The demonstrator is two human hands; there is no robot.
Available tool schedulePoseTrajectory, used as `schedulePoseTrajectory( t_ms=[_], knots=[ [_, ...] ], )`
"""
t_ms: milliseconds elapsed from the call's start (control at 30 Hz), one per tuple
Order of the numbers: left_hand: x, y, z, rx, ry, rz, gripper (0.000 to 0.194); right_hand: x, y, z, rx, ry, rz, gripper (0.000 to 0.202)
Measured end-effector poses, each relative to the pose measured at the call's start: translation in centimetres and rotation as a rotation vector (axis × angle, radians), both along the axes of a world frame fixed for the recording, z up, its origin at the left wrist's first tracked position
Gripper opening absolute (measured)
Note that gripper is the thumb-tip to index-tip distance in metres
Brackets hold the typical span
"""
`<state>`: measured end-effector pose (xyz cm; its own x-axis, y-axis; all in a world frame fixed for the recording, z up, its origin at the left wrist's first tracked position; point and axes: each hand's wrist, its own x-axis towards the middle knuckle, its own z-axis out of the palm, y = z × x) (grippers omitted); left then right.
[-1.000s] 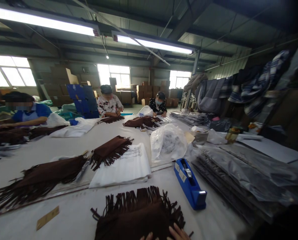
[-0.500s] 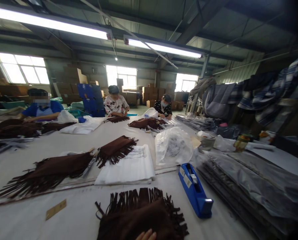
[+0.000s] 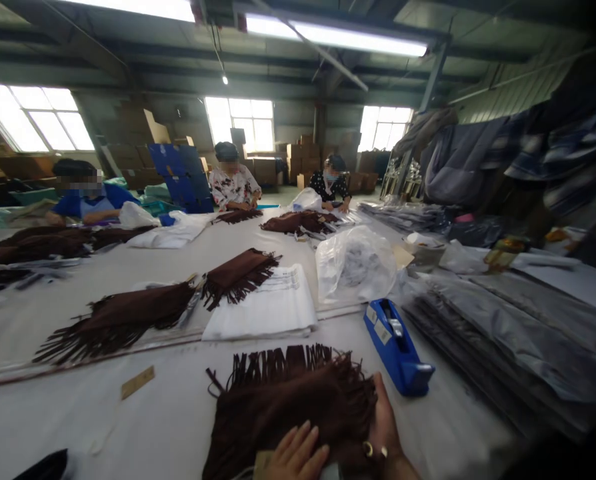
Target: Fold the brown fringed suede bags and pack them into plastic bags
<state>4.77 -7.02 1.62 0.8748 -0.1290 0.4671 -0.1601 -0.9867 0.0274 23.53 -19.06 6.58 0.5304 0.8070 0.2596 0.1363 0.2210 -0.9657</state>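
Observation:
A folded dark brown fringed scarf (image 3: 288, 407) lies on the white table at the near edge, its fringe pointing away from me. My left hand (image 3: 301, 453) rests on top of it with fingers stretched out. Beside those fingers a tan tag (image 3: 262, 461) shows in part. At the scarf's right side, my right hand (image 3: 385, 427), wearing a ring, grips the edge; some of its fingers are hidden by the cloth. To the right stands a blue tape dispenser (image 3: 401, 350). Another tan tag (image 3: 138, 383) lies loose at the left.
Further in lie two more brown scarves (image 3: 143, 313), a stack of white bags (image 3: 263, 310) and a clear plastic bag (image 3: 355, 267). Bagged grey goods (image 3: 508, 333) are piled at the right. Across the table, three people work with brown scarves nearby. A black object (image 3: 45, 465) sits at lower left.
My right hand has come into view at the scarf's right edge. More of my left hand and its tag now show. The view has tilted down, and the scarf sits higher in it.

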Motion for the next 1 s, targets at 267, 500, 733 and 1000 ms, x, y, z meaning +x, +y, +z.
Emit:
schedulePoseTrajectory(
  t_ms=[267,500,733,1000],
  knots=[
    [-2.2,-1.7,9.4,-0.479,0.423,-0.097,0.069,1.5,-1.2,1.1,0.072,0.804,0.003,0.075],
    [-7.7,3.5,9.0,-0.925,-0.106,0.510,0.031,-2.2,0.9,1.8,-0.253,-0.215,0.008,0.053],
    [-11.8,7.9,6.0,-1.417,-0.228,0.988,0.044,-4.6,2.0,-0.1,-0.477,-1.059,0.061,0.056],
    [-13.5,9.3,7.1,-1.980,-0.149,0.707,0.056,-2.8,-2.9,4.1,-0.307,-0.374,0.128,0.038]
  ],
)
